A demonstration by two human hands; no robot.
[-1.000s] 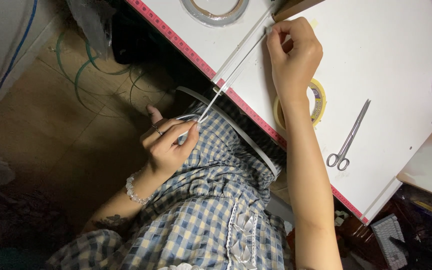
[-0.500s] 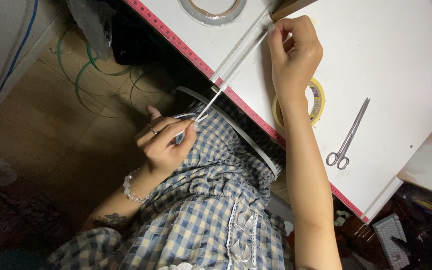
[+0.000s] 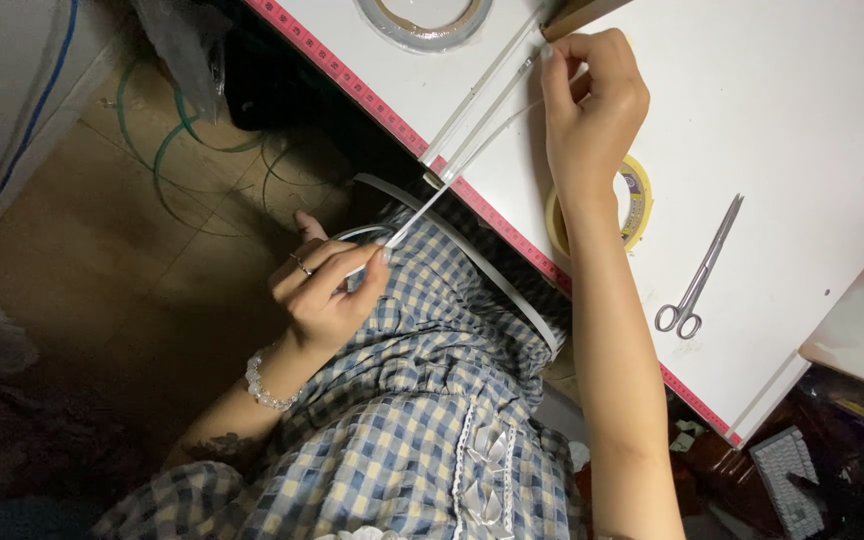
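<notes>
White strip [image 3: 472, 120]: one | hands: two gripping | scissors [image 3: 700, 272]: one | tape rolls: two

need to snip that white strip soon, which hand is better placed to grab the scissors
Right, probably. The right hand rests on the white table pinching the white strip, with the scissors nearby. The left hand holds the strip's other end below the table edge.

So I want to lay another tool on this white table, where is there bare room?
The widest bare patch of the table lies right of the right hand, above the scissors. A narrower strip runs between the grey tape roll and the red-edged front. It is crowded around the yellow tape roll and where the white strip is held.
</notes>
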